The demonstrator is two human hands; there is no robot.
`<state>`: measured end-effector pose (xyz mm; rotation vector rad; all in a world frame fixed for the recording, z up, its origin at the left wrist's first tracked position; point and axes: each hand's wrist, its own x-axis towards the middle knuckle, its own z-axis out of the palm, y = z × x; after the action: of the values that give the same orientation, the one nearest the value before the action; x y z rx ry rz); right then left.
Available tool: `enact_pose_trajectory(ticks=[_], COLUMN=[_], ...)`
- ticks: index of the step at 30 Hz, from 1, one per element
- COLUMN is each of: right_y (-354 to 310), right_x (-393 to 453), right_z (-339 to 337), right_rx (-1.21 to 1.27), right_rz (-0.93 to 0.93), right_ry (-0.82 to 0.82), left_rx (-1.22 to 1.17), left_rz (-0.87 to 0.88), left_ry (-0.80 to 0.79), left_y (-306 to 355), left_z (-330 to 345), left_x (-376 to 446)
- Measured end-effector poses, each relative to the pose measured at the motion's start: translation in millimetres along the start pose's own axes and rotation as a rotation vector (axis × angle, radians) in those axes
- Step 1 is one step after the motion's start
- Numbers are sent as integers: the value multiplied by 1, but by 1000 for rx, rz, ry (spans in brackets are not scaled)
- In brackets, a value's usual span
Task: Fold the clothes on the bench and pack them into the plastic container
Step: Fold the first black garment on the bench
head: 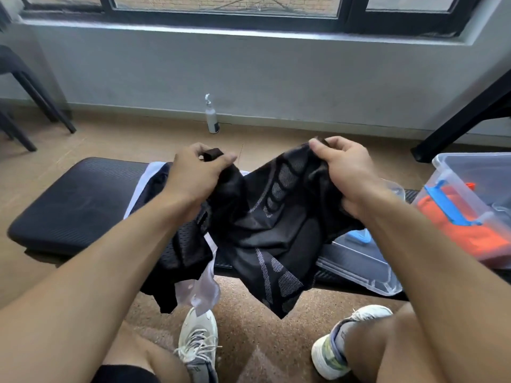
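Sneakers: two pale laced shoes are planted on the speckled floor below the knees, nearest the lens.
Black garment: a dark sports piece with grey mesh panels is held up by its top edge, its lower part draped over the front of the bench and hanging toward the floor; it is not yet folded.
Left hand: fingers are curled round one end of the garment's top edge, a black band pinched between thumb and fingers.
Right hand: fingers are curled round the other end of the same edge, thumb on top; the cloth is stretched loosely between the two hands.
Other clothes: a black mesh item and a pale lilac one are left lying in a heap on the bench beneath the left forearm, unfolded, partly spilling over the front edge.
Bench: a padded black seat is seen across the frame, its left part bare.
Lid: a clear lid with a blue clip is laid on the bench just right of the garment.
Plastic container: a clear box is set at the right end, open, with orange cloth already inside.
Progress: packing is judged to be begun, with at least three pieces left to fold and stow.
Bottle: a white spray bottle is stood by the far wall under the window.
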<state>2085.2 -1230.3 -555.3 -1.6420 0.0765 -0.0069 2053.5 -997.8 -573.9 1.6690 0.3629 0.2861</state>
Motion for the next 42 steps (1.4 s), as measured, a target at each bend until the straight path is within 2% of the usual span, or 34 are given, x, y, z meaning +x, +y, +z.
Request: enact_pose_trajectory(ticks=[2, 8, 13, 17, 23, 25, 27, 29, 31, 33, 35, 38, 40, 42], right_y=[2, 24, 20, 17, 7, 6, 9, 13, 13, 13, 9, 1, -5, -8], right_x=[-4, -25, -33, -39, -39, -36, -31, -21, -14, -9, -9, -14, -17, -16], right_z=[15, 43, 46, 46, 41, 36, 31, 23, 18, 16, 14, 11, 10, 9], right_rx=[74, -255, -214, -319, -16, -84, -265, -476, -542, -502, -367, -135, -37, 41], right_rz=[-75, -139, -187, -240, 47, 17, -139, -313, -419, -458, -433, -349, -335, -306], right_ry=[73, -178, -202, -312, -620, -586, -420, -252, -288, -385, -495, -609, -610, -542], left_rx=[12, -67, -63, -45, 11, -13, -43, -71, -146, -215, -260, -212, -161, -112], left_rz=[25, -17, -30, -15, 25, 21, 49, 71, 52, 28, 48, 159, 210, 248], left_ry=[-56, -192, -231, -250, -175, -139, -148, -247, -416, -531, -544, -453, -391, -284], left_y=[2, 5, 5, 5, -1, -2, -2, 3, 10, 15, 17, 19, 20, 20], left_z=[10, 26, 25, 27, 19, 16, 12, 9, 6, 2, -1, -1, 1, 2], left_x=[-9, -30, -33, -37, -28, -24, -21, -20, -22, -24, -24, -23, -25, -24])
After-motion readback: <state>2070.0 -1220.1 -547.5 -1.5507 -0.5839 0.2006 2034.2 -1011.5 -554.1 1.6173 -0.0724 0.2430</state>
